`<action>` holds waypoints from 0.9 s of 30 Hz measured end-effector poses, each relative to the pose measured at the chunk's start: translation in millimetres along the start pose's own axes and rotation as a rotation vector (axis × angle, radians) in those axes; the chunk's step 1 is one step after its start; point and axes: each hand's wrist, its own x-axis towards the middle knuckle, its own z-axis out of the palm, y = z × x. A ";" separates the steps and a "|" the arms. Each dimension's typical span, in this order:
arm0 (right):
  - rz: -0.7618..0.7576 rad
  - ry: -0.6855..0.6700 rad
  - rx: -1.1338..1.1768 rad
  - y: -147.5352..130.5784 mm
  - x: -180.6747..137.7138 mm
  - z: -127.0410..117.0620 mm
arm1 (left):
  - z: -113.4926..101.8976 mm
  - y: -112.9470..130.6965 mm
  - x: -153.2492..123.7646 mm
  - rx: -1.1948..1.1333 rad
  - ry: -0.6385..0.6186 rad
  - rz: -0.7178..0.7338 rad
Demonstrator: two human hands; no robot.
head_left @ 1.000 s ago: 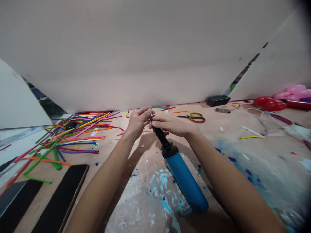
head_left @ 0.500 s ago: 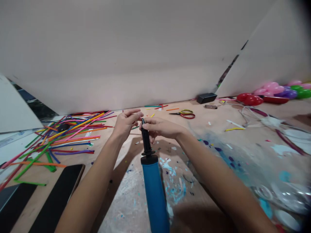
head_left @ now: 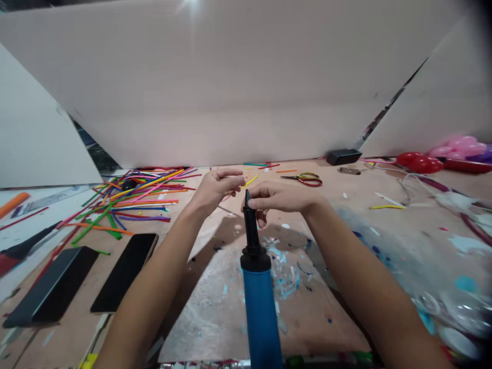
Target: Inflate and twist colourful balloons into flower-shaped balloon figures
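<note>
A blue hand pump (head_left: 262,312) with a black nozzle (head_left: 251,225) stands before me, its tip pointing away. My right hand (head_left: 282,197) has its fingers closed at the nozzle tip, from the right side. Whether something thin is pinched there too, I cannot make out. To the left of the tip, apart from it, my left hand (head_left: 217,189) has its upper fingers stretched toward the nozzle; its lower fingers are partly hidden.
Many coloured modelling balloons (head_left: 146,197) lie at left, near a black phone (head_left: 125,271) and a dark box (head_left: 52,287). Scissors (head_left: 307,178) and a black block (head_left: 343,157) lie behind. Inflated red balloons (head_left: 418,162) and clear plastic (head_left: 384,251) are at right.
The view has shifted, so pump and hands appear further right, and more of the left side shows. My left hand's fingers are stretched a little further from the nozzle; my right hand stays at the tip.
</note>
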 end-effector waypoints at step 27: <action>0.072 0.020 -0.289 -6.8 -4.7 -0.3 | 5.6 2.4 -6.5 0.000 -0.108 -0.139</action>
